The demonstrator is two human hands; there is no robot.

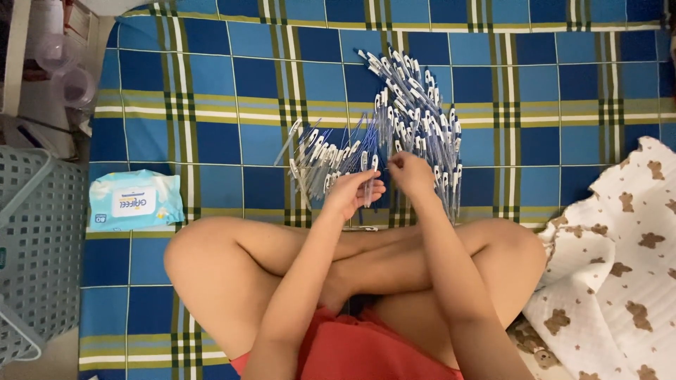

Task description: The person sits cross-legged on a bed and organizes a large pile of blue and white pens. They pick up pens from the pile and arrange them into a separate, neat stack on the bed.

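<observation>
I sit cross-legged on a blue plaid sheet (211, 84). My left hand (350, 194) holds a clear pen with a blue cap (370, 184) upright between its fingers. Just to its right, my right hand (412, 172) is closed with its fingertips at the same pen or at the pile's edge; I cannot tell which. A big heap of several blue and white pens (415, 112) lies beyond the hands. A smaller loose bunch of pens and clear barrels (320, 156) lies to the left of it.
A light blue pack of wet wipes (135, 200) lies on the sheet at the left. A grey plastic basket (35, 253) stands off the sheet's left edge. A white blanket with brown bears (620, 267) lies by my right knee.
</observation>
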